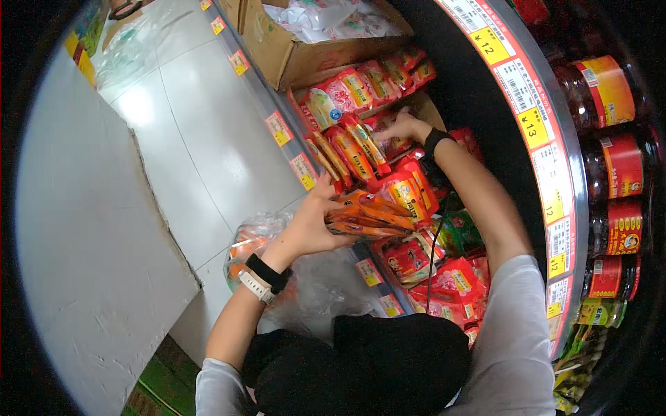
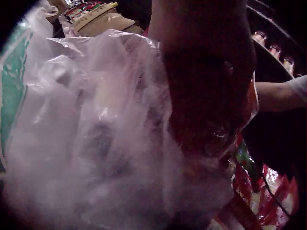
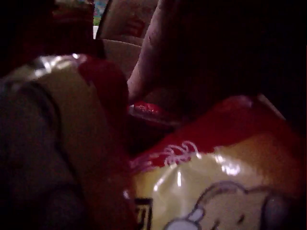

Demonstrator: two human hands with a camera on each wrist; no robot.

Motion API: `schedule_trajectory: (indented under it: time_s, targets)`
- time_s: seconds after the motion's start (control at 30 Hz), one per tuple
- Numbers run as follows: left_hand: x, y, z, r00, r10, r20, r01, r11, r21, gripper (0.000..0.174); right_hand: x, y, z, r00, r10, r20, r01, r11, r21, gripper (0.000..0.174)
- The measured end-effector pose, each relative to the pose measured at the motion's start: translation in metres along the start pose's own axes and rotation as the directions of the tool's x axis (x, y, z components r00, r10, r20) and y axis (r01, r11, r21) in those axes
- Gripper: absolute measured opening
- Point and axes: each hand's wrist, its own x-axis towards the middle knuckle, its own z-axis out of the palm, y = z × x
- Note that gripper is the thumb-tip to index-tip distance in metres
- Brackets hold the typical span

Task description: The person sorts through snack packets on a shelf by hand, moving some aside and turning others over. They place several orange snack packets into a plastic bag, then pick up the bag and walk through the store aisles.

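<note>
My left hand [image 1: 313, 223] grips a small stack of orange snack packets [image 1: 371, 213] at the shelf's front edge, its forefinger reaching up toward the standing packets. My right hand [image 1: 404, 129] reaches in from the far side, its fingers extended against a row of upright red-and-yellow packets [image 1: 355, 149]. In the right wrist view, a red-and-yellow packet [image 3: 192, 182] fills the near part, with a finger [image 3: 146, 67] behind it. A cloudy clear plastic bag [image 2: 96, 139] covers much of the left wrist view and hides most of the left hand.
An open cardboard box [image 1: 312, 59] with plastic-wrapped goods stands at the shelf's far end. Price tags line the shelf edge [image 1: 263, 104]. Jars [image 1: 614, 166] stand on a curved upper shelf at right. More red packets [image 1: 454, 284] lie nearer, crossed by a thin dark cord [image 1: 433, 260].
</note>
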Motion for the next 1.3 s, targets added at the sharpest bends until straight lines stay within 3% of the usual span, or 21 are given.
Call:
schedule_trajectory:
  time_s: [0.03,0.07,0.1,0.17,0.2,0.27,0.3,0.33,0.4,0.57,0.6,0.67,0.9,0.97,1.07,1.1,1.13,1.2,1.23,1.27,1.3]
  targets:
    - [0.0,0.001,0.0,1.0,-0.005,0.0,0.005,1.0,-0.011,0.048,-0.002,0.007,0.003,0.991,-0.018,-0.133,0.038,0.989,0.146,0.131]
    - [0.001,0.001,0.0,1.0,-0.005,-0.005,0.005,1.0,-0.01,0.048,-0.01,0.007,-0.006,0.991,-0.023,-0.134,0.042,0.989,0.143,0.131]
    - [0.002,-0.001,0.001,1.0,0.006,0.004,-0.006,1.0,-0.024,0.047,-0.02,0.004,-0.02,0.997,-0.008,0.071,-0.008,0.975,0.224,0.13]
    - [0.004,-0.002,0.001,1.0,0.012,0.015,-0.011,0.999,-0.04,0.046,-0.033,0.006,-0.025,0.973,-0.058,0.221,-0.036,0.917,0.397,0.105]
    - [0.006,-0.001,-0.001,0.999,0.047,0.023,-0.047,0.998,0.033,0.045,-0.026,0.014,-0.027,0.973,-0.058,0.222,-0.036,0.917,0.398,0.105]
    - [0.008,0.0,-0.001,0.996,0.083,0.035,-0.086,0.99,0.107,0.043,-0.02,0.015,-0.041,0.931,-0.127,0.341,-0.094,0.822,0.561,0.071]
    - [0.008,-0.001,0.001,0.996,0.086,0.027,-0.089,0.986,0.14,0.043,-0.031,0.011,-0.051,0.965,-0.004,0.26,-0.129,0.863,0.489,0.045]
    - [0.007,-0.001,0.003,0.996,0.09,0.021,-0.092,0.981,0.17,0.043,-0.033,0.012,-0.051,0.966,-0.001,0.258,-0.13,0.862,0.491,0.045]
    - [0.007,-0.003,0.006,0.996,0.072,0.047,-0.079,0.983,0.167,0.043,-0.032,0.023,-0.051,0.987,-0.115,0.109,0.068,0.928,0.367,0.046]
    - [0.006,-0.001,0.005,0.995,0.095,0.003,-0.094,0.988,0.121,0.043,-0.017,0.016,-0.025,0.986,-0.033,0.163,0.002,0.983,0.186,0.075]
    - [0.006,0.0,0.004,0.995,0.096,-0.01,-0.095,0.99,0.104,0.044,-0.014,0.015,-0.02,0.986,-0.038,0.163,0.007,0.982,0.19,0.075]
    - [0.006,0.0,0.001,0.995,0.099,-0.028,-0.096,0.991,0.092,0.045,-0.006,0.012,-0.014,0.998,-0.043,-0.05,0.03,0.971,-0.239,0.07]
    - [0.006,0.001,0.005,0.998,0.068,-0.014,-0.067,0.997,0.048,0.047,0.034,0.046,-0.005,1.0,-0.017,0.01,0.019,0.947,-0.32,0.053]
    - [0.007,0.002,0.006,0.997,0.065,-0.031,-0.064,0.998,0.027,0.047,0.098,0.108,0.014,0.887,-0.426,-0.177,0.366,0.883,-0.292,0.036]
    - [0.006,-0.002,0.003,0.996,0.079,-0.051,-0.077,0.996,0.04,0.041,-0.036,0.011,-0.045,0.949,-0.22,-0.225,0.203,0.975,-0.095,0.023]
    - [0.007,-0.005,0.003,0.994,0.103,-0.033,-0.1,0.992,0.072,0.043,-0.037,0.019,-0.045,0.927,-0.308,-0.214,0.315,0.949,-0.002,0.023]
    - [0.008,-0.008,0.003,0.992,0.127,-0.015,-0.125,0.987,0.104,0.045,-0.045,0.017,-0.044,0.927,-0.309,-0.214,0.316,0.949,-0.004,0.023]
    - [0.015,-0.013,0.001,0.993,0.103,0.05,-0.108,0.989,0.098,0.044,-0.072,0.006,-0.044,0.858,-0.513,-0.015,0.468,0.769,0.436,0.012]
    - [0.016,-0.013,0.003,0.992,0.09,0.088,-0.098,0.991,0.093,0.044,-0.082,-0.001,-0.042,0.885,-0.451,0.115,0.335,0.789,0.516,0.027]
    - [0.017,-0.012,0.004,0.989,0.077,0.125,-0.089,0.992,0.089,0.043,-0.093,-0.01,-0.034,0.916,-0.386,0.107,0.237,0.739,0.631,0.013]
    - [0.018,-0.008,0.007,0.995,0.086,0.058,-0.088,0.995,0.042,0.039,-0.095,-0.012,-0.035,0.91,-0.397,0.122,0.239,0.74,0.629,0.016]
